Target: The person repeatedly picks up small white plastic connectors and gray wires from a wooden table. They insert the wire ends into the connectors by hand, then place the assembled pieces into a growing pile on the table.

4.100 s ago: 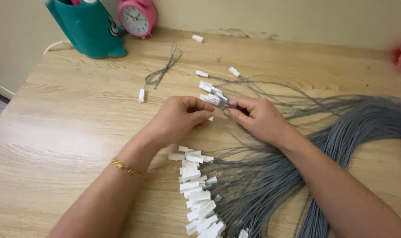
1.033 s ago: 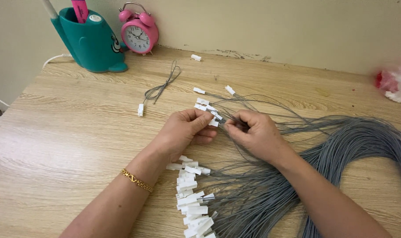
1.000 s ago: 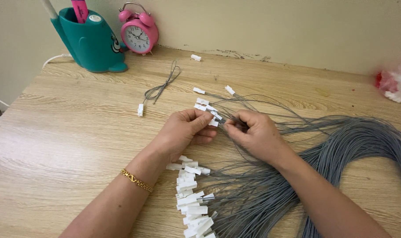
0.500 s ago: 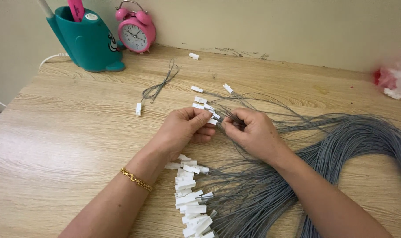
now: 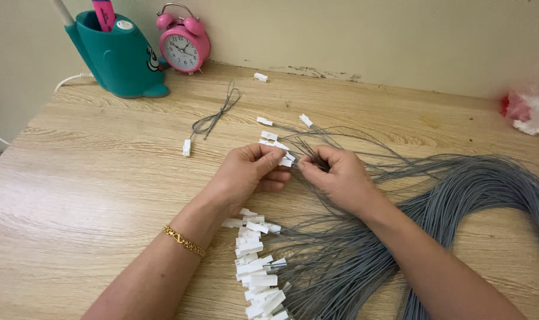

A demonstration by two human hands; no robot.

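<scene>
The person's left hand (image 5: 250,176) and right hand (image 5: 334,175) meet over the middle of the wooden table (image 5: 92,195), fingertips almost touching. The left hand is closed in a pinch, thumb and forefinger gripping a small white connector (image 5: 286,160). The right hand is likewise curled shut, its fingertips nipping thin grey wires (image 5: 308,151) right beside that connector; whether the wire ends are seated in it cannot be told. Compared with the view half a second ago, both hands hold the same posture and the same spot on the table, and only the camera has shifted slightly. From the right hand a large bundle of grey wires (image 5: 471,195) sweeps away to the right and loops back toward the near edge. Below the left wrist, which wears a gold bracelet (image 5: 183,240), lies a row of finished white connectors (image 5: 256,266) with their wires fanning rightward. A separate short wire with one connector (image 5: 205,127) lies to the left, well apart from the hands. Loose white connectors (image 5: 268,136) are scattered just beyond the fingers. Against the wall stand a teal pen holder (image 5: 116,56) and a pink alarm clock (image 5: 183,47), unchanged.
</scene>
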